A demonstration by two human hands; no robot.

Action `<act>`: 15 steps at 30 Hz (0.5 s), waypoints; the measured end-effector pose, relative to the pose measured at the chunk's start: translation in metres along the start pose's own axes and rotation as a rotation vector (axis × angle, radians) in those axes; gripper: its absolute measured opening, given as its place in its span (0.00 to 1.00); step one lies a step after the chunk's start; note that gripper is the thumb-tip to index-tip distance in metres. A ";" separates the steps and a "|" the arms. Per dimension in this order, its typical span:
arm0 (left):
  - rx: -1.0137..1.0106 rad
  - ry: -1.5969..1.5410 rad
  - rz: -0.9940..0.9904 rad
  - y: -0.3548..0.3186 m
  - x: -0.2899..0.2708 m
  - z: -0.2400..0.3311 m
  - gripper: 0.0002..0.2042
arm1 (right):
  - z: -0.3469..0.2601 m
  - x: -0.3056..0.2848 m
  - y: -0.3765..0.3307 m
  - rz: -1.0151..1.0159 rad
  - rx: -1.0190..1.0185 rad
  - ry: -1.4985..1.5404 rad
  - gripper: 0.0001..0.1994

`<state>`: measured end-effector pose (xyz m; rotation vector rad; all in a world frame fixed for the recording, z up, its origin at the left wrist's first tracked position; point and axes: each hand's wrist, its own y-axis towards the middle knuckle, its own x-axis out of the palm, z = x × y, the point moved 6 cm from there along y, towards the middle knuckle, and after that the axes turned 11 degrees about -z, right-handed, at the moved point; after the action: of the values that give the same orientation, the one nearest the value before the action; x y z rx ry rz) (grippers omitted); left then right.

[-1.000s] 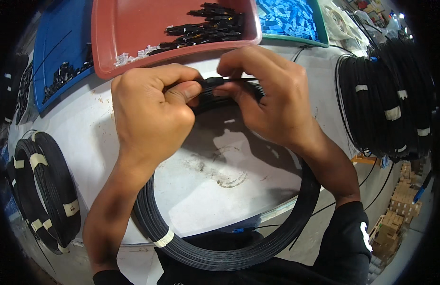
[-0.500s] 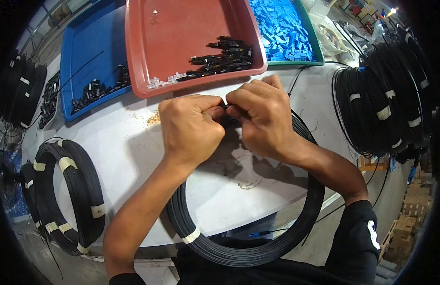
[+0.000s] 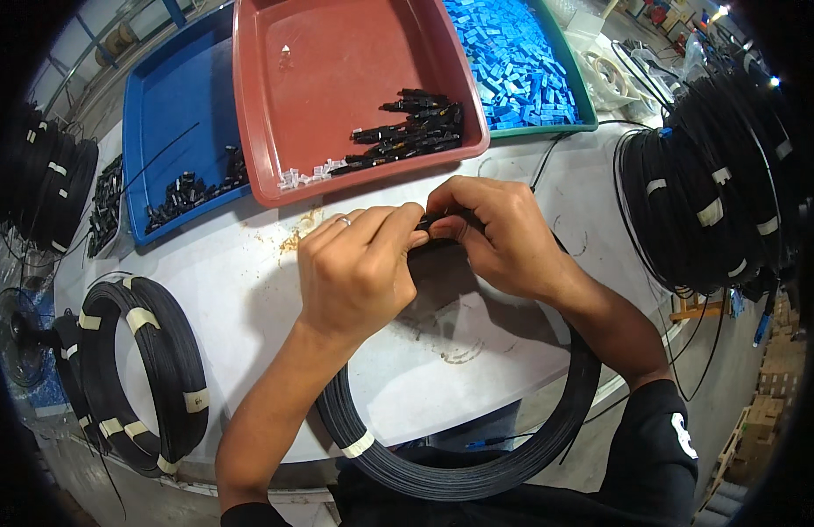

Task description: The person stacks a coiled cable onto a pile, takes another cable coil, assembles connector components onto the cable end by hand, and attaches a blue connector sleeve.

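while both fists curl knuckles-up, left hand [image 3: 359,268] and right hand [image 3: 499,233] pinch a small black part [image 3: 440,221], mostly hidden, at 12 o'clock of the cable coil [image 3: 477,465].

Bare white table [image 3: 249,290] lies open to the left of the left hand [image 3: 359,272], as far as a taped black coil [image 3: 152,369]. Just beyond both hands the red tray's [image 3: 275,176] rim blocks forward passage. Right of the right hand [image 3: 504,233], a short gap ends at stacked black coils [image 3: 705,202]. The coil [image 3: 460,465] under the wrists rings the near side.
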<state>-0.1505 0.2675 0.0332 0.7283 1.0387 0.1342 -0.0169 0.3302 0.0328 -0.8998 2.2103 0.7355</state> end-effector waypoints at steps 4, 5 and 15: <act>-0.065 -0.147 0.042 0.006 -0.005 -0.006 0.06 | -0.004 -0.006 0.000 0.037 -0.090 -0.037 0.09; -0.196 -0.296 -0.019 0.007 -0.004 -0.011 0.05 | -0.003 -0.006 -0.001 0.043 -0.095 -0.042 0.09; -0.172 -0.225 -0.520 0.015 0.008 -0.028 0.10 | -0.006 0.014 -0.008 0.002 -0.339 -0.310 0.11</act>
<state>-0.1657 0.2953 0.0282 0.2925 0.9562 -0.2981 -0.0205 0.3155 0.0246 -0.8744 1.8447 1.1892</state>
